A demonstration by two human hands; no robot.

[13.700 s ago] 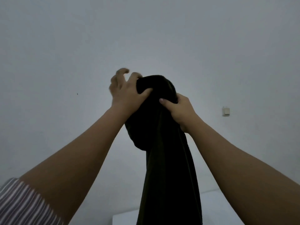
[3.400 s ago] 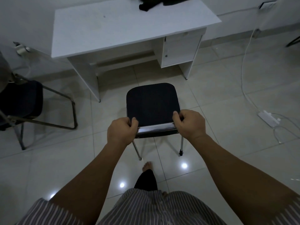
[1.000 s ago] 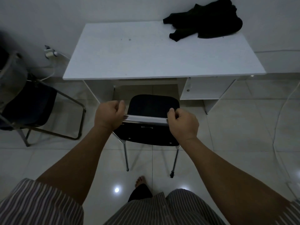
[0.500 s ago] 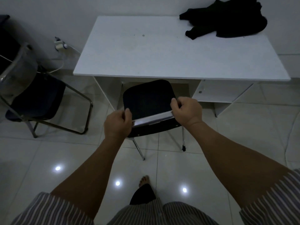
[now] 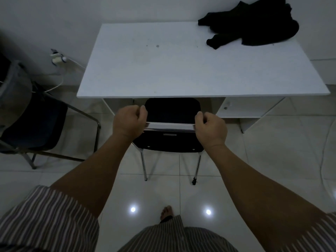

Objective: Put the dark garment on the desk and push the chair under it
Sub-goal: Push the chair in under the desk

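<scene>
Foot: bare, on the tile floor, at the bottom of the view.
Left hand: curled round the left end of the chair's metal top rail, fingers closed on it.
Right hand: curled the same way round the right end of the rail.
Chair: back nearest, rear legs on the tiles; front of the seat hidden beneath the near edge of the desk, left of the drawer unit.
Second chair: left of the desk, well apart, untouched.
Garment: dark, crumpled, lying at the far right corner of the desk against the wall.
Done: garment on the desk; chair partly under.
Left: by the look of it, a little more push until the seat is fully in, then letting go.
Change from half a second ago: chair squared up to the desk, no longer skewed, and seat further under the near edge; same two-handed hold on the rail.
</scene>
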